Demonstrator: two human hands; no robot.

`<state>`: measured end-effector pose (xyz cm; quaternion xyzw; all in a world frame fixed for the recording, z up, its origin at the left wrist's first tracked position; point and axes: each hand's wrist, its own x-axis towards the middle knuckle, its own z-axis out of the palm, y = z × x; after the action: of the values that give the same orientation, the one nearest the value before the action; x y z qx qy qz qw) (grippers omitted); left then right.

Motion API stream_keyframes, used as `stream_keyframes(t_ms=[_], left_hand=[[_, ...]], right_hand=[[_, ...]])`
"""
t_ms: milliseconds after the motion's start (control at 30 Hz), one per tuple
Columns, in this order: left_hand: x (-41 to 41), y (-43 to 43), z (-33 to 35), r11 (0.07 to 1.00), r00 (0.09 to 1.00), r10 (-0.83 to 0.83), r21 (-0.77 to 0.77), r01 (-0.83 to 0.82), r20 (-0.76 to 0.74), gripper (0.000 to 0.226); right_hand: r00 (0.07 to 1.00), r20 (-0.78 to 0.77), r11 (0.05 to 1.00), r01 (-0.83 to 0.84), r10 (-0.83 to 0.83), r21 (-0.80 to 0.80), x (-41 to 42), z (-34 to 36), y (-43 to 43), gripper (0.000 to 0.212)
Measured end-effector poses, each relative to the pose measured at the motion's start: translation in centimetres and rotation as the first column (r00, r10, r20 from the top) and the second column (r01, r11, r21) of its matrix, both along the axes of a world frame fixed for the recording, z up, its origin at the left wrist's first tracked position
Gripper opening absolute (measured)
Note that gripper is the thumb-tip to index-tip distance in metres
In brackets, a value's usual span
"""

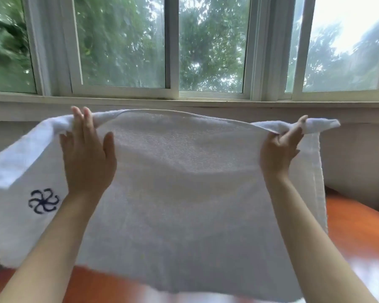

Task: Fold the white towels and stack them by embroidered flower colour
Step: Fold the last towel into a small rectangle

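Note:
A white towel (184,193) hangs spread out in the air in front of me, held up by its top edge. A dark blue embroidered flower (43,201) shows on its lower left part. My left hand (87,156) grips the top edge near the left, fingers pointing up over the fabric. My right hand (280,147) pinches the top edge near the right corner, which sticks out past the thumb. The towel's bottom edge hangs just above the table.
A glossy reddish-brown wooden table (357,232) lies below and to the right of the towel. Behind it runs a white wall with a window sill (184,101) and a row of sliding windows (123,44) showing green trees.

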<state>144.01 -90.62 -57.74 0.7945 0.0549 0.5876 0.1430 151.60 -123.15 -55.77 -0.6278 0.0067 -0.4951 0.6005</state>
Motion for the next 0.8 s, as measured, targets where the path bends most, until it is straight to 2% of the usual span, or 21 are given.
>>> stream_keyframes(t_ms=[33,100,133,167,200,267,300,333,367,400,433,467,533,600,633,700,800], left_hand=[[1.3,0.5,-0.5,1.000,0.995,-0.024,0.016,0.026,-0.095,0.064],[4.1,1.2,-2.6,0.996,0.911,-0.050,0.052,0.078,-0.409,0.067],[5.4,1.3,-4.7,0.993,0.806,-0.043,0.067,0.102,-0.590,0.068],[6.3,1.5,-7.4,0.991,0.660,-0.036,0.057,0.120,-0.750,0.069],[7.0,1.9,-10.5,0.992,0.502,-0.038,0.029,0.126,-0.864,0.070],[7.1,2.7,-17.1,0.995,0.267,-0.044,-0.019,0.098,-0.963,0.070],[6.8,3.1,-20.3,0.998,0.191,-0.025,-0.012,0.067,-0.981,0.068],[6.3,3.3,-23.0,0.999,0.155,0.007,0.015,0.049,-0.988,0.065],[5.8,3.5,-24.9,0.997,0.165,0.053,0.063,0.055,-0.985,0.059],[5.3,3.8,-26.1,0.990,0.203,0.095,0.113,0.080,-0.975,0.053],[5.0,4.1,-26.6,0.987,0.261,0.094,0.125,0.104,-0.961,0.050],[4.9,4.7,-26.8,0.988,0.323,0.065,0.106,0.112,-0.944,0.049],[5.1,6.7,-26.7,0.996,0.403,-0.088,-0.067,0.066,-0.911,0.049],[4.6,8.8,-25.7,0.952,0.452,-0.251,-0.304,-0.046,-0.856,0.046],[4.2,10.0,-25.3,0.917,0.505,-0.294,-0.389,-0.092,-0.811,0.045],[3.9,12.5,-25.0,0.904,0.553,-0.283,-0.411,-0.119,-0.784,0.042],[3.2,15.1,-25.5,0.926,0.507,-0.294,-0.373,-0.058,-0.810,0.036]], right_hand=[[0.995,-0.102,0.998,-0.007,0.001,-0.056,1.4,-0.4,-0.1,0.080],[0.947,-0.281,0.979,-0.186,0.155,-0.086,4.2,-2.9,-0.1,0.079],[0.891,-0.377,0.953,-0.296,0.254,-0.058,5.4,-5.0,0.1,0.083],[0.824,-0.481,0.928,-0.368,0.300,-0.052,6.3,-7.5,0.1,0.089],[0.757,-0.591,0.909,-0.407,0.280,-0.091,6.8,-10.2,0.3,0.094],[0.643,-0.752,0.856,-0.463,0.146,-0.230,7.4,-15.7,0.8,0.095],[0.578,-0.811,0.807,-0.517,0.085,-0.284,7.4,-18.5,1.3,0.090],[0.511,-0.859,0.738,-0.583,0.008,-0.340,7.3,-21.5,1.8,0.083],[0.471,-0.876,0.644,-0.640,-0.103,-0.419,7.1,-24.2,2.4,0.075],[0.472,-0.849,0.540,-0.662,-0.238,-0.519,6.8,-26.7,2.8,0.067],[0.504,-0.787,0.438,-0.653,-0.356,-0.617,6.6,-28.6,3.0,0.061],[0.540,-0.733,0.386,-0.625,-0.413,-0.679,6.6,-29.6,3.1,0.057],[0.555,-0.703,0.389,-0.587,-0.446,-0.710,7.0,-29.7,2.9,0.055],[0.546,-0.702,0.389,-0.587,-0.458,-0.710,7.7,-29.3,2.3,0.055],[0.543,-0.700,0.387,-0.586,-0.463,-0.712,8.1,-29.4,2.1,0.055],[0.538,-0.702,0.396,-0.582,-0.467,-0.710,8.6,-29.7,1.9,0.055],[0.514,-0.714,0.405,-0.592,-0.476,-0.697,9.1,-29.7,2.0,0.057]])
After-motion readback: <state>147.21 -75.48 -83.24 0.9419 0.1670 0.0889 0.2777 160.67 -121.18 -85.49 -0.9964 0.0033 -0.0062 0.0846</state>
